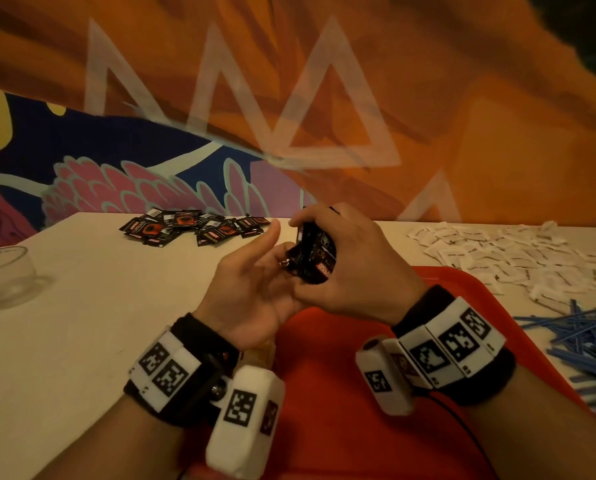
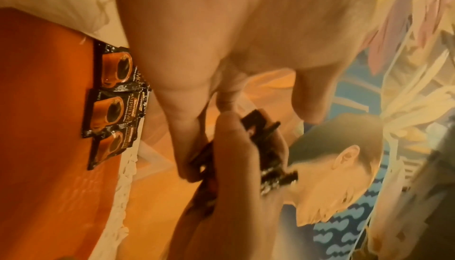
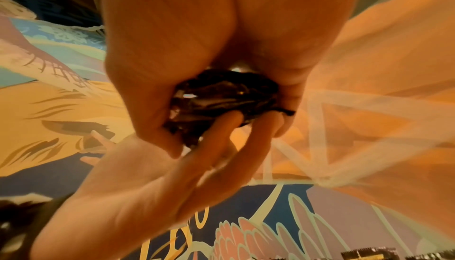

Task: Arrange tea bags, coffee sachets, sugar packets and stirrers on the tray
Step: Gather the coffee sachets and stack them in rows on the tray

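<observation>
1. Coffee sachets [image 1: 315, 258]: a black bundle, too bunched to count, is clamped in the right hand [image 1: 345, 268] at centre frame, above the red tray [image 1: 341, 393].
2. Left hand [image 1: 251, 282]: one, fingers straight under the bundle, grip apart.
3. Three sachets [image 2: 112, 96] lie in a row on the tray in the left wrist view.
4. One loose sachet pile [image 1: 192, 226] sits on the worktop [image 1: 81, 306], upper centre.
5. White sugar packets [image 1: 504, 254] and blue stirrers [image 1: 587, 344], uncountable, lie at right.

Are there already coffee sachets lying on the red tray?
Yes, the left wrist view shows three black coffee sachets lying in a row on the red tray.
</observation>
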Demonstrator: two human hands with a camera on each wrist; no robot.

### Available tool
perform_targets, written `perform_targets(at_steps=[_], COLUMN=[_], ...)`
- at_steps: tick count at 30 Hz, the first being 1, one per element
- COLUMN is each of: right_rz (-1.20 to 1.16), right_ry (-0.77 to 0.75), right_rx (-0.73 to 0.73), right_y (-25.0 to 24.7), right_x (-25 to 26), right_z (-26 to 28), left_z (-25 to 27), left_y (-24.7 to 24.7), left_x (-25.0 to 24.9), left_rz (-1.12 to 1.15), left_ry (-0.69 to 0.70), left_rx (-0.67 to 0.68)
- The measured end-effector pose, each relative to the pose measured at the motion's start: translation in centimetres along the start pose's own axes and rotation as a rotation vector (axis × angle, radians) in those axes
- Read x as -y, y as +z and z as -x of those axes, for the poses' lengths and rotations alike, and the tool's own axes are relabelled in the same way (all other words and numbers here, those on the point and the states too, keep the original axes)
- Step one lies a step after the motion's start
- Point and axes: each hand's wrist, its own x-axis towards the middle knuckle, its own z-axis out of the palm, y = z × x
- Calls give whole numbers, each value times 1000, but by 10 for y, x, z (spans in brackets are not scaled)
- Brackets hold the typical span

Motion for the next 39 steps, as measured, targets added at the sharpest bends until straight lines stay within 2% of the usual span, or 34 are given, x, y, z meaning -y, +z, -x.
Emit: perform_targets(at_steps=[3, 6, 11, 14, 20, 23, 26, 31, 35, 39], right_rz=[-67, -66, -93, -55, -50, -76, -73, -31, -17, 23], right_ry=[-144, -207, -142, -188, -173, -175, -167, -219, -119, -117], right_rx=[15, 51, 147, 96, 116, 119, 164, 52, 203, 199], right_y=[0, 3, -2, 0, -3, -5, -6, -5, -11, -8], right_x=[6, 8, 8, 8, 11, 10, 12, 14, 18, 15], right_z=[0, 1, 0, -1, 1, 1, 1, -1, 2, 1], left_z=[3, 1, -3, 0, 0, 1, -3, 0, -1, 1], left_y=[-2, -2, 0, 2, 8, 6, 3, 0, 7, 9], left_x=[-3, 3, 8, 5, 7, 8, 11, 9, 14, 15], left_rz=[-3, 4, -119, -44, 80, 44, 18, 16, -72, 26], left_ry=[-53, -65, 62, 60, 79, 60, 134, 81, 125, 89], left_rx=[71, 82, -15, -3, -64, -35, -3, 78, 35, 69])
